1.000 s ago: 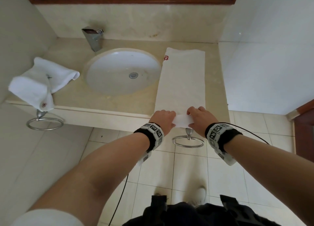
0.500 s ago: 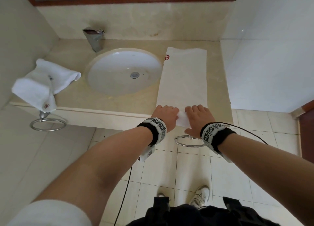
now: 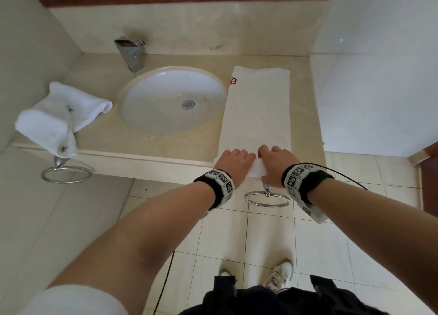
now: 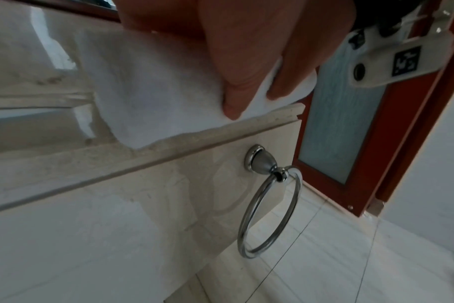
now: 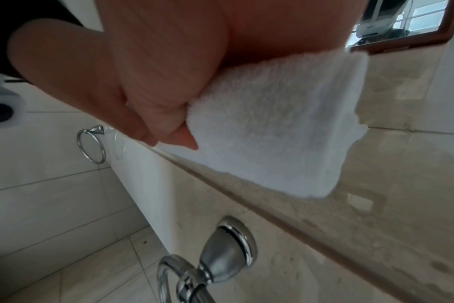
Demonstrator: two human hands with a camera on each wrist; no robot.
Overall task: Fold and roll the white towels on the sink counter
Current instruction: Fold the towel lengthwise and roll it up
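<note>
Both hands point(image 3: 234, 164) point(image 3: 276, 165) gripping towel's point(image 3: 257, 111) near end, seemingly rolled

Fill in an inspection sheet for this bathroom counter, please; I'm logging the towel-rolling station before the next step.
Surface: beige counter with inset sink and faucet.
Job's things: long folded towel flat right of the sink, near end rolled up; loose towel at the left, draped over the counter's front edge.
Clutter: nothing seen.
Grippers: left hand and right hand each have a grip on the rolled end.
Cables: black cable from the right wristband; another hangs below the left arm.
Surroundings: two towel rings, mirror, tiled floor.
</note>
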